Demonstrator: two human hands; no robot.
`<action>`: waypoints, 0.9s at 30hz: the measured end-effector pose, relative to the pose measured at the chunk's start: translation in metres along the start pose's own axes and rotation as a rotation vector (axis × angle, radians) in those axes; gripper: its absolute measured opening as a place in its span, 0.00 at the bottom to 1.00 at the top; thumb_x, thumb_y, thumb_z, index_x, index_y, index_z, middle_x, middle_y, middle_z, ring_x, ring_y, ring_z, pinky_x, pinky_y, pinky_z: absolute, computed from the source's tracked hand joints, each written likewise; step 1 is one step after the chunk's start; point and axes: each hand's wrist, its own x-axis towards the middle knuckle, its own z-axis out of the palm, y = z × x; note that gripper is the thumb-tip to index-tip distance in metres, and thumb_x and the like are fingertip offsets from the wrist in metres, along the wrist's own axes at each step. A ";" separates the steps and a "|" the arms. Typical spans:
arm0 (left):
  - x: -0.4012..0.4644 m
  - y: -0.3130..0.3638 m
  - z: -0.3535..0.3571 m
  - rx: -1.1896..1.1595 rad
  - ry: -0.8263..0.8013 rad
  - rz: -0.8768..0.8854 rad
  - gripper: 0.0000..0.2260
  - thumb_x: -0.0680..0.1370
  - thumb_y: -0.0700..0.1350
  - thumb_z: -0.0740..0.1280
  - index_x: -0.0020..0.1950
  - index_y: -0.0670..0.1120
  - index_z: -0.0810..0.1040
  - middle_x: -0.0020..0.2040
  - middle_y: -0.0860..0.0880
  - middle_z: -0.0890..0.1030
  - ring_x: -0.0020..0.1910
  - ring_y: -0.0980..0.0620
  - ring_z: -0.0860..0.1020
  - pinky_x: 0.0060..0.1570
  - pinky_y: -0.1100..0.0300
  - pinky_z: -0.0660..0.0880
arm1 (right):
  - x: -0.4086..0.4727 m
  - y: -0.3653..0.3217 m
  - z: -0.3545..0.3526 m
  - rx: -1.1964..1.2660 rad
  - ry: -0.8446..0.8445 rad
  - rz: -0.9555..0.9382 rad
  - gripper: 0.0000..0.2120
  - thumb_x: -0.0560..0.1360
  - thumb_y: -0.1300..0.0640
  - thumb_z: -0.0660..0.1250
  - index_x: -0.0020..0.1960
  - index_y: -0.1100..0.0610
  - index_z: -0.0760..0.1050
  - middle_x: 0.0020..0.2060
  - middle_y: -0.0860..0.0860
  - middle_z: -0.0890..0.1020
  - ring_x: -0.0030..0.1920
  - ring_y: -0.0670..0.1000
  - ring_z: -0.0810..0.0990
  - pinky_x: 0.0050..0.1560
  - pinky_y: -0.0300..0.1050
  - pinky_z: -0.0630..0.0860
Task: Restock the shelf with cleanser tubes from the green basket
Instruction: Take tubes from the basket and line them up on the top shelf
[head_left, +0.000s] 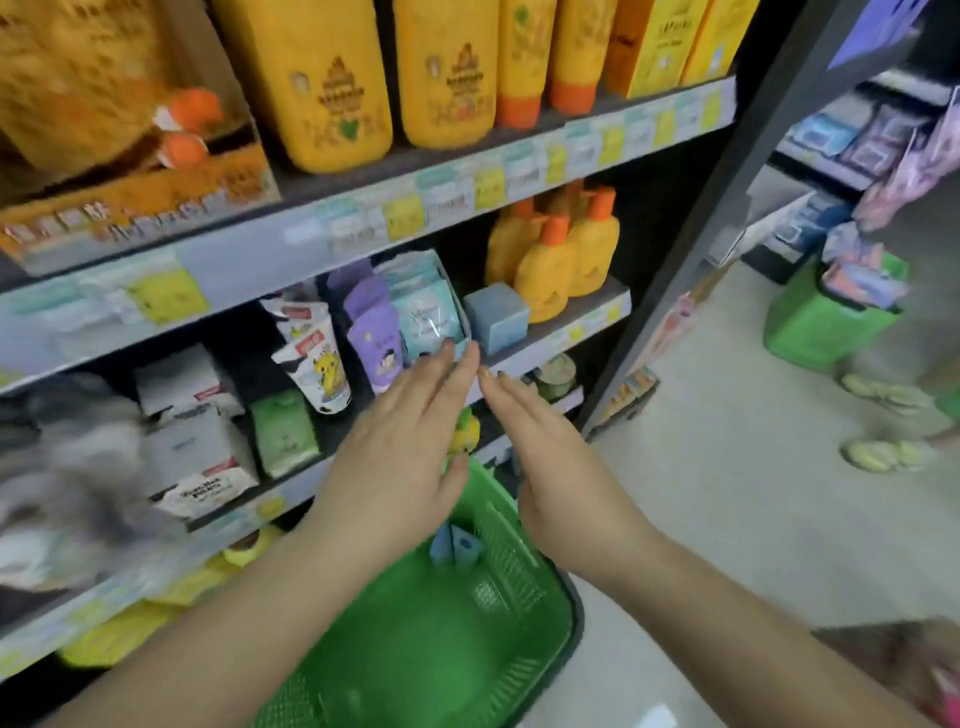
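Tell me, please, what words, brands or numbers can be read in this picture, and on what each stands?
None can be read for certain.
Yellow bottles: logo and print blurred.
Shelf price tags: too small.
White tube: red label blurred.
White box: dark print illegible.
Blue pouches: blurred.

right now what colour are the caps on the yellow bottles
Orange, on the round yellow plastic bottles right of the blue cube; head view.

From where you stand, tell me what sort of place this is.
Most likely a shop's personal-care aisle: price labels run along the shelf edges, rows of identical yellow bottles fill the shelves, and a green basket sits below both open hands.
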 end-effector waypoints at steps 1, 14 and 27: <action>-0.005 -0.003 0.013 0.009 -0.032 -0.017 0.40 0.68 0.43 0.72 0.74 0.46 0.53 0.71 0.42 0.67 0.67 0.42 0.70 0.65 0.47 0.64 | -0.002 0.011 0.013 -0.004 -0.044 0.030 0.44 0.68 0.75 0.58 0.76 0.49 0.45 0.76 0.51 0.51 0.75 0.52 0.52 0.72 0.48 0.57; -0.071 -0.044 0.149 -0.122 -0.410 -0.335 0.26 0.76 0.41 0.63 0.74 0.47 0.62 0.71 0.50 0.67 0.68 0.50 0.68 0.67 0.58 0.63 | -0.019 0.099 0.120 -0.086 -0.322 0.226 0.46 0.69 0.75 0.58 0.76 0.50 0.38 0.77 0.51 0.47 0.75 0.51 0.51 0.72 0.44 0.56; -0.069 -0.094 0.326 -0.055 -0.767 -0.813 0.12 0.79 0.48 0.62 0.55 0.40 0.76 0.42 0.46 0.75 0.39 0.50 0.74 0.37 0.60 0.69 | -0.023 0.133 0.164 -0.061 -0.352 0.237 0.46 0.69 0.76 0.55 0.76 0.49 0.37 0.76 0.49 0.44 0.75 0.49 0.48 0.72 0.40 0.51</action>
